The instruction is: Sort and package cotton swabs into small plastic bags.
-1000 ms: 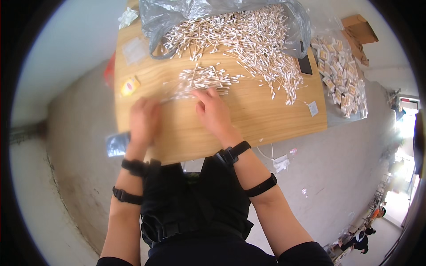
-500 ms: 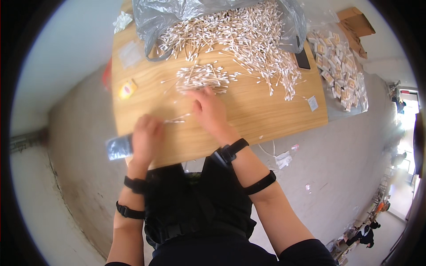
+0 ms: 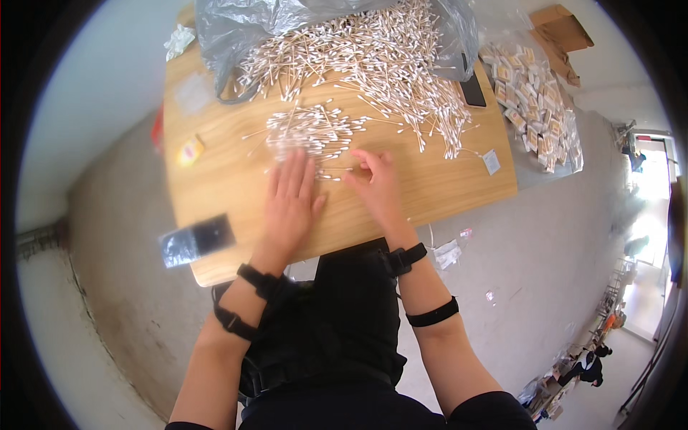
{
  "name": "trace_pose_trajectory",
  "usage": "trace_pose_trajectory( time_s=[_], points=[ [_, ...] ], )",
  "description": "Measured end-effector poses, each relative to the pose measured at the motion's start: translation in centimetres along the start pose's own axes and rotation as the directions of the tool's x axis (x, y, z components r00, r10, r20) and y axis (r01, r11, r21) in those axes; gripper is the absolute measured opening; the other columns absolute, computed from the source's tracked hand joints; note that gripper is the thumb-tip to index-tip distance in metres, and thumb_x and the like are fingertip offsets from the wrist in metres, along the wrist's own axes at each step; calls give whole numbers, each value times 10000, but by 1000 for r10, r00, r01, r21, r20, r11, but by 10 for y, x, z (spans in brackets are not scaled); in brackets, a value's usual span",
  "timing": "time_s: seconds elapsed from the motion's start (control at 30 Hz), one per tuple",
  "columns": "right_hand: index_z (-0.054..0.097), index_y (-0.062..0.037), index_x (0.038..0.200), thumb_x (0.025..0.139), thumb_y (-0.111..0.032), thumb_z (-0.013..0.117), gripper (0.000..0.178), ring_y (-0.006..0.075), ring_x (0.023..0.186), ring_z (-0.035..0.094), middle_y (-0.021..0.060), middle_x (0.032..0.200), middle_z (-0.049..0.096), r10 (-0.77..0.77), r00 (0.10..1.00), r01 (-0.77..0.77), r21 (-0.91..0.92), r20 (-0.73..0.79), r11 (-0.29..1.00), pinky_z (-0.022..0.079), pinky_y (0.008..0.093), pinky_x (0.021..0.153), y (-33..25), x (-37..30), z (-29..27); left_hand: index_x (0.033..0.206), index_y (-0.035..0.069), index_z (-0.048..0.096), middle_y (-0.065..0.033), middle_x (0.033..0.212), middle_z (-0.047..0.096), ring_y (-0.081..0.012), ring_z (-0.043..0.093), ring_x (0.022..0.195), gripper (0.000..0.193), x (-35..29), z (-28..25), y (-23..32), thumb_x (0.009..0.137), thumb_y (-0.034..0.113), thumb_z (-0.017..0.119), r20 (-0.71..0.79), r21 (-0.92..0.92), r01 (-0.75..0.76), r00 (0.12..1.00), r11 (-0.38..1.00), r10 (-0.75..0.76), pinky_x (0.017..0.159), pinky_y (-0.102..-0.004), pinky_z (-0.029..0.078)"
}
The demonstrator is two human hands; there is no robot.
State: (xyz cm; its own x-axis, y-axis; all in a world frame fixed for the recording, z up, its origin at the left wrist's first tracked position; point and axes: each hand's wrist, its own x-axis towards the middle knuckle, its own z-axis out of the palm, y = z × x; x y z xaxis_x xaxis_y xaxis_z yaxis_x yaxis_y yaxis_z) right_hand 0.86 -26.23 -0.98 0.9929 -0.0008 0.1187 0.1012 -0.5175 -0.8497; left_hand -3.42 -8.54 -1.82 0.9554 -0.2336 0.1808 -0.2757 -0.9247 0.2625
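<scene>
A small pile of cotton swabs [image 3: 319,129], white-tipped with pale sticks, lies on the wooden table [image 3: 444,183]. My left hand [image 3: 288,201] is stretched out flat at the near edge of this pile, fingers extended and holding nothing I can see. To its right, my right hand [image 3: 378,188] has curled fingers, with the thumb and index tips apart. The end of a loose swab [image 3: 347,170] reaches close to the right thumb; whether they touch, I cannot tell. Beyond the small pile, a large heap of swabs [image 3: 373,50] spills from a grey plastic bag [image 3: 215,43].
A dark flat pouch with a clear plastic end [image 3: 204,240] overhangs the table's near left edge. A yellow packet [image 3: 190,151] lies at left, a phone [image 3: 473,93] at right. Beside the table is a clear bag of small packs [image 3: 534,107]. A cardboard piece [image 3: 562,32] lies beyond.
My left hand has moved right and forward from beside the dark pouch to the small pile. My right hand has drawn back from the pile to the right. The view has shifted slightly.
</scene>
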Motion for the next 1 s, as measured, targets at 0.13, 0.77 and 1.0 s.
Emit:
trace_pose_trajectory(
  time_s=[0.13, 0.77, 1.0],
  points=[
    [657, -75, 964, 757, -89, 721, 217, 221, 830, 600, 86, 909, 559, -21, 990, 34, -90, 141, 995, 494, 319, 717, 7, -2, -4, 1452, 54, 318, -150, 1541, 232, -308, 194, 1434, 698, -17, -12, 8, 890, 402, 546, 113, 0, 9, 994, 1000, -9, 1144, -477, 182],
    [656, -87, 883, 810, -111, 669, 79, 236, 717, 600, 78, 753, 589, -73, 995, 67, 77, 71, 995, 481, 338, 635, -1, 12, 22, 1420, -39, 317, -186, 1523, 251, -315, 225, 1419, 1019, -1, 14, 39, 694, 567, 697, -4, -35, 46, 999, 998, -46, 1132, -481, 197],
    [613, -61, 1094, 811, -136, 690, 303, 252, 816, 582, 103, 921, 578, -98, 968, 94, -25, -230, 995, 489, 363, 723, -16, 35, 25, 1439, -31, 282, -179, 1536, 223, -304, 180, 1438, 1055, 42, 7, 18, 673, 541, 728, -40, 14, 110, 993, 994, -110, 1141, -503, 153]
  ],
)
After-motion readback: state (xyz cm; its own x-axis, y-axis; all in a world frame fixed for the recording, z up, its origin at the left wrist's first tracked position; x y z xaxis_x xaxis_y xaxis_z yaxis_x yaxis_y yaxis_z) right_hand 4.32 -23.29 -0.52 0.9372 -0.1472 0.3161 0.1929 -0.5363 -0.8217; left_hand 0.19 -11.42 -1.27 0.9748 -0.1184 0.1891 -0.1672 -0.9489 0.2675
